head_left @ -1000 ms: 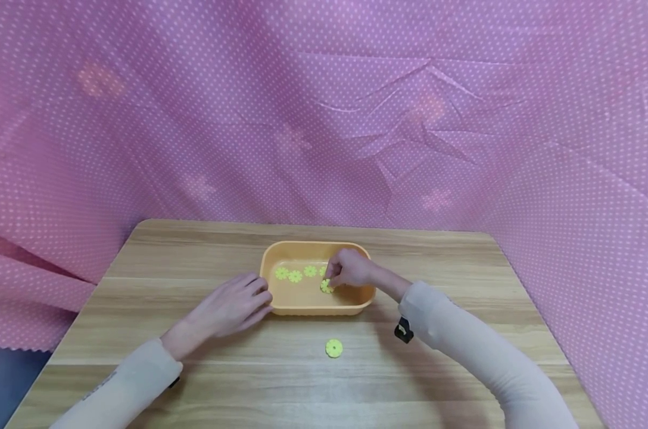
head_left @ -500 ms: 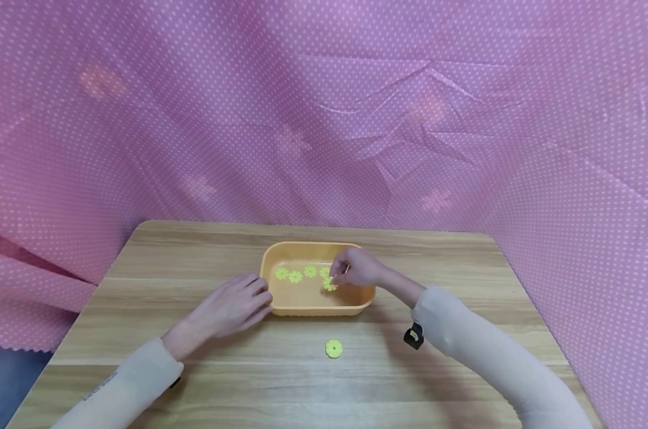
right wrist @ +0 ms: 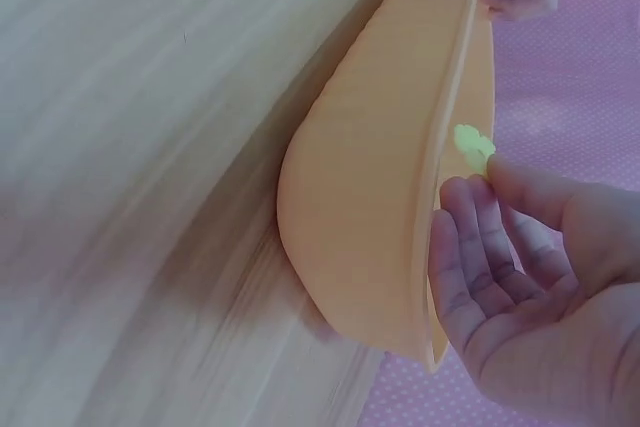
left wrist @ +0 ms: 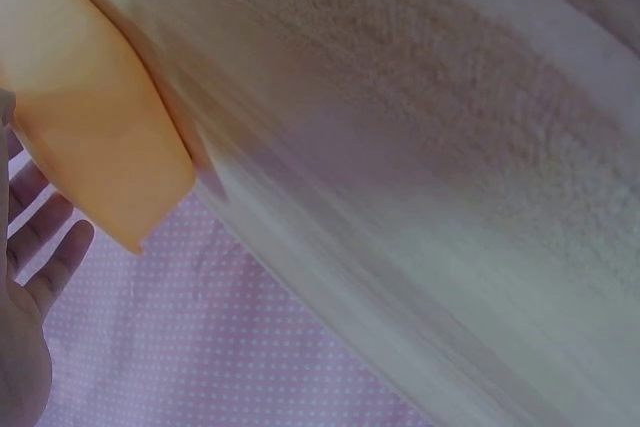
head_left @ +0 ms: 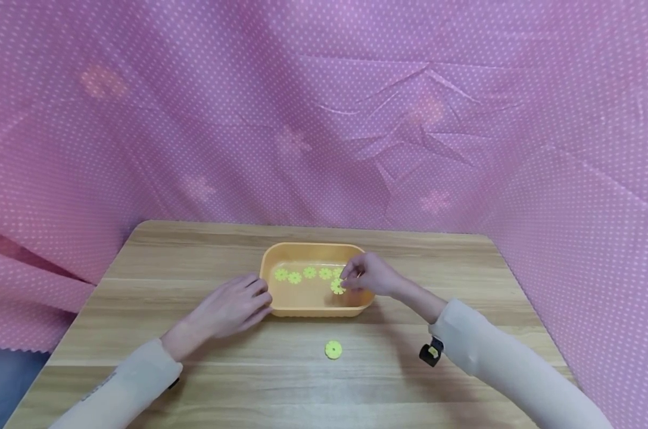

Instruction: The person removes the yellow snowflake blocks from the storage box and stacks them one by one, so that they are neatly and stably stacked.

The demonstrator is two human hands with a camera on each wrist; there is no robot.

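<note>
My right hand [head_left: 374, 275] is over the right part of an orange plastic basin [head_left: 313, 311], pinching a yellow-green flower-shaped disc [head_left: 337, 287] between thumb and fingertips. In the right wrist view that flower disc [right wrist: 473, 147] stands on edge at the basin's rim level, with the other fingers loosely bent. Several similar flower discs [head_left: 294, 277] lie in a row on the basin floor; the rightmost is partly hidden by my fingers. My left hand [head_left: 238, 304] grips the left end of the basin, and the left wrist view shows its fingers at the rim.
One more flower disc [head_left: 333, 350] lies flat on the wood-grain table [head_left: 195, 250] in front of the basin. Pink dotted cloth [head_left: 324, 119] hangs behind the table and along both sides. A small black device [head_left: 431, 353] hangs under the right sleeve.
My right hand has shifted to the right with the pinched flower disc, and more of the row in the basin shows. My left hand stays at the basin's left end.
</note>
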